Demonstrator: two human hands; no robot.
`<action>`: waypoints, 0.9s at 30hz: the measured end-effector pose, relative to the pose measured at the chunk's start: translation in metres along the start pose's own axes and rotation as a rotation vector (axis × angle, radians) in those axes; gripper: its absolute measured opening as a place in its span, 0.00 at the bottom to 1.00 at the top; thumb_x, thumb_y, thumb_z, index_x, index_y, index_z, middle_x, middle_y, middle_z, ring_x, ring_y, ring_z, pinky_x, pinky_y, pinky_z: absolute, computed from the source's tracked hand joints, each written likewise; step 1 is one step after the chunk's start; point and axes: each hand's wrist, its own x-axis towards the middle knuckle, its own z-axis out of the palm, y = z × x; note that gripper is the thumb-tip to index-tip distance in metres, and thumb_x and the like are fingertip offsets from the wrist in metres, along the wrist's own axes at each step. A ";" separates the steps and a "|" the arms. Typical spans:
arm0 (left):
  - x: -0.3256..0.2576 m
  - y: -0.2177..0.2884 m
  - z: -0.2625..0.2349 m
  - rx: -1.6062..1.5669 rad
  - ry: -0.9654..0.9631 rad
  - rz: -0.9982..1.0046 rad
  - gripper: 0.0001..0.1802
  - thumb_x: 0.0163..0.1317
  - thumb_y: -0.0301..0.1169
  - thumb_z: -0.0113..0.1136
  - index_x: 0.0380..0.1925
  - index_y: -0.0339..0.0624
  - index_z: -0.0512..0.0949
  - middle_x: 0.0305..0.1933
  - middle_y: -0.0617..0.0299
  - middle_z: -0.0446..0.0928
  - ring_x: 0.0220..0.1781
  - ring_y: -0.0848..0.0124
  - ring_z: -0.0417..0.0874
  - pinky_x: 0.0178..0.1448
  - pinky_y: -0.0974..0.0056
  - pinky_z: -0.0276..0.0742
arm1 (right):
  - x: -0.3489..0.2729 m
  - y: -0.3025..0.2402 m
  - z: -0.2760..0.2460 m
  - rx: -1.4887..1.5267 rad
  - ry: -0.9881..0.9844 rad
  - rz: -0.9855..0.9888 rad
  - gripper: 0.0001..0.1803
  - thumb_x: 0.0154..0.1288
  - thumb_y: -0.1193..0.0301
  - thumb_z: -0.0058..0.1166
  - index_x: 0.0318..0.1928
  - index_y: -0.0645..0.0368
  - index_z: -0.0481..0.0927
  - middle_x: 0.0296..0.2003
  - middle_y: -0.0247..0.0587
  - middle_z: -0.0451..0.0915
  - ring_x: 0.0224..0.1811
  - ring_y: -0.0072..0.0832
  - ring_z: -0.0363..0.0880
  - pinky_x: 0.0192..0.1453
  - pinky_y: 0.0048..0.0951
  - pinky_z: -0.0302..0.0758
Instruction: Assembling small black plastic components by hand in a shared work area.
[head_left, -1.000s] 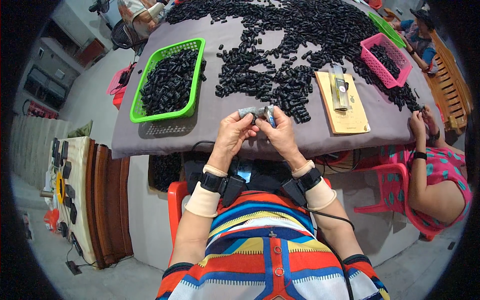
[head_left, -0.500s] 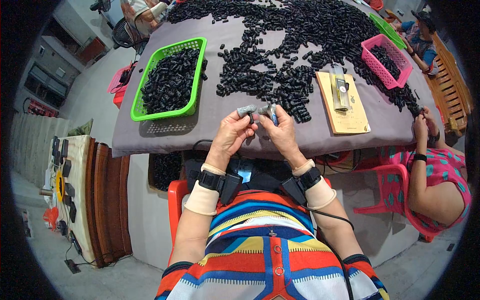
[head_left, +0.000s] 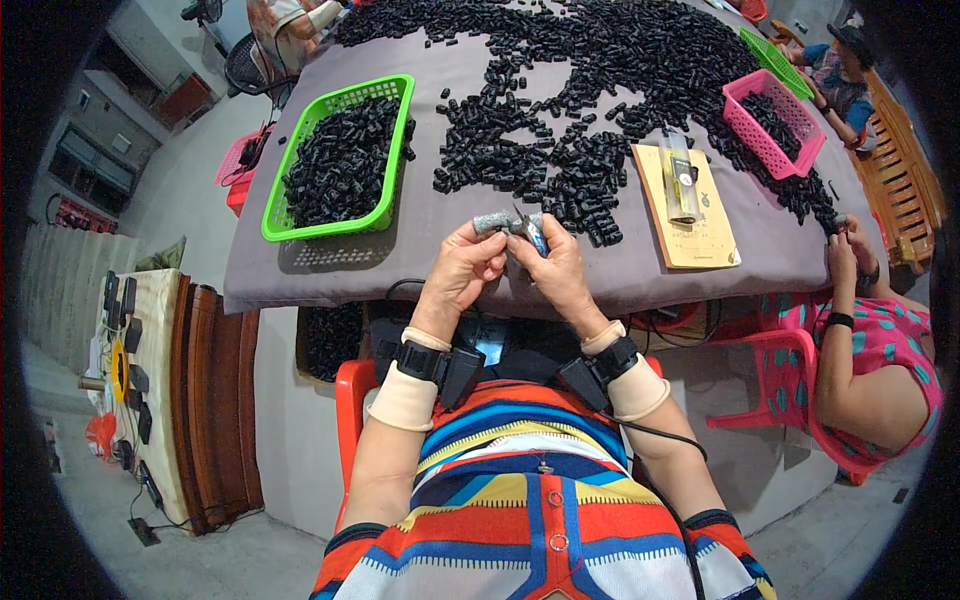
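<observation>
A big table (head_left: 440,250) with a grey cloth fills the room, and a wide heap of little black pieces (head_left: 600,60) spreads over it to the far edge. A green basket (head_left: 272,212) sits near the left edge, full of the same pieces. A pink basket (head_left: 745,128) sits near the right edge, and a tan card (head_left: 690,235) lies nearer the front edge. At the front edge, the left hand (head_left: 462,268) pinches a small grey piece (head_left: 492,221). The right hand (head_left: 552,268) pinches small cutters (head_left: 532,230) against it. The piece looks light, hard and easy to drop, so holding its end tight seems best.
</observation>
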 end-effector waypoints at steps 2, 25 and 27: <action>0.000 -0.001 0.001 -0.029 0.046 0.010 0.10 0.58 0.23 0.56 0.40 0.38 0.76 0.30 0.64 0.76 0.24 0.78 0.75 0.22 0.79 0.68 | 0.001 0.003 0.000 -0.005 0.009 -0.011 0.13 0.54 0.67 0.59 0.29 0.61 0.71 0.20 0.38 0.73 0.22 0.20 0.68 0.26 0.27 0.67; -0.001 -0.002 -0.014 -0.106 0.045 0.026 0.13 0.60 0.23 0.52 0.46 0.36 0.74 0.31 0.63 0.76 0.27 0.78 0.74 0.31 0.75 0.72 | -0.009 -0.009 0.002 -0.299 -0.037 -0.285 0.13 0.59 0.64 0.53 0.25 0.60 0.71 0.21 0.47 0.73 0.22 0.44 0.73 0.24 0.38 0.66; 0.000 -0.003 -0.017 -0.115 0.031 0.024 0.14 0.60 0.23 0.52 0.46 0.36 0.74 0.31 0.63 0.76 0.27 0.78 0.74 0.32 0.75 0.72 | -0.010 -0.010 0.002 -0.311 -0.044 -0.271 0.13 0.59 0.64 0.53 0.25 0.60 0.71 0.21 0.46 0.73 0.22 0.44 0.73 0.24 0.38 0.66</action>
